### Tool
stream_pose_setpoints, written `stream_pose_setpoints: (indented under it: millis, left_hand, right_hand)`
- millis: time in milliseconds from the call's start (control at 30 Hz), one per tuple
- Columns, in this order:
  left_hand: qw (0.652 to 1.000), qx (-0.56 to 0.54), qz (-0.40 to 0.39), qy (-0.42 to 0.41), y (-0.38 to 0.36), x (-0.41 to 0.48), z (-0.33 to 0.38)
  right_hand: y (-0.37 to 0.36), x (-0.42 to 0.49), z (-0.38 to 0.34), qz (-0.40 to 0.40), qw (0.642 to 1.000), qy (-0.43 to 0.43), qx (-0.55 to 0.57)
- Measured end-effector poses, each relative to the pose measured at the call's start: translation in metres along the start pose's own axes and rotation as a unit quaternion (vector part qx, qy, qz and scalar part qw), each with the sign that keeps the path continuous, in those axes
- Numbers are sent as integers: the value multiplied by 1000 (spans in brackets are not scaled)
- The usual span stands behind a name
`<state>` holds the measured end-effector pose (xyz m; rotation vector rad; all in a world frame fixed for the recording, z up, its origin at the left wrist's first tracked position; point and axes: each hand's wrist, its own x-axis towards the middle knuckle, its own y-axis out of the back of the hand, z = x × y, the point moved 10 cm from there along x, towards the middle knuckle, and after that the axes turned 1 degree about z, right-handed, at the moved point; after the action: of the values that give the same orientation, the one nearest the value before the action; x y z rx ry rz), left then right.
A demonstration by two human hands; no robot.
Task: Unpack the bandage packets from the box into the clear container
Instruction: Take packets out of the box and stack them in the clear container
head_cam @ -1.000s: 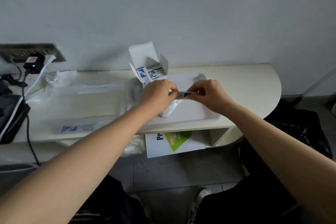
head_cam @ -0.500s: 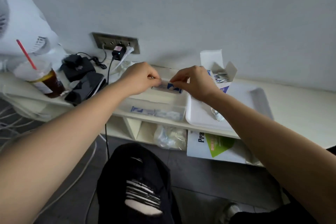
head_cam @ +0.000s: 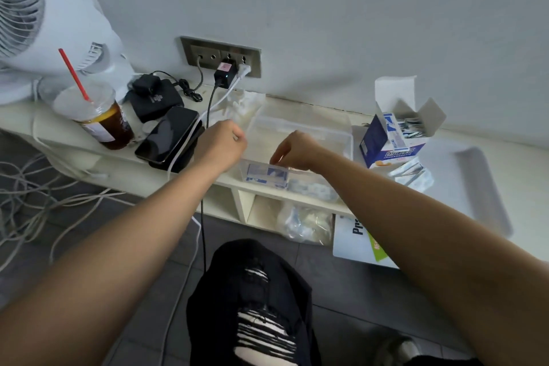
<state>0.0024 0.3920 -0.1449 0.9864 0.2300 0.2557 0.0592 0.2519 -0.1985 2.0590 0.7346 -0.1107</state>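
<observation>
Cream shelf-top (head_cam: 523,154) against a plain grey wall (head_cam: 326,18). Crowded at far left with a white fan (head_cam: 35,9), an iced drink cup (head_cam: 98,119) and a dark phone (head_cam: 169,134), cables trailing from a socket plate (head_cam: 221,53). Middle of the surface: the clear container (head_cam: 350,140). Just right of it, at the far-left corner of a white tray (head_cam: 487,187), the open box (head_cam: 386,142), upright, flaps up, more packets (head_cam: 411,125) showing inside.

Right hand (head_cam: 297,150): reaches down into the container's near-left corner and pinches the top edge of 1 bandage packet (head_cam: 267,174), set on edge against the near wall, beside other packets lying flat to its right. Left hand (head_cam: 221,144): hovers just left of the container, fingers curled, nothing visible in it.

Looks feather-light, thin and floppy, a flat paper wrap. Probably slick enough to slide over its neighbours, hardly fragile. Best taken by an edge or corner, between thumb and forefinger. Worth minding the container too: light plastic, liable to shift if nudged.
</observation>
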Motion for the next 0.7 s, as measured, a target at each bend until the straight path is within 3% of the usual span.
stream_pose_setpoints:
  millis: [200, 467, 600, 700]
  left_hand:
    - [1000, 10, 15, -14, -2, 2, -2]
    - [1000, 9, 19, -16, -2, 3, 0]
    - [1000, 17, 25, -1, 0, 1, -1]
    - [996, 28, 74, -36, 4, -3, 24]
  right_hand:
    - [-13, 16, -1, -8, 997, -4, -82]
    - [-28, 10, -5, -81, 996, 26, -36]
    - [9, -12, -15, -35, 995, 85, 22]
    - [50, -43, -11, 24, 987, 122, 100]
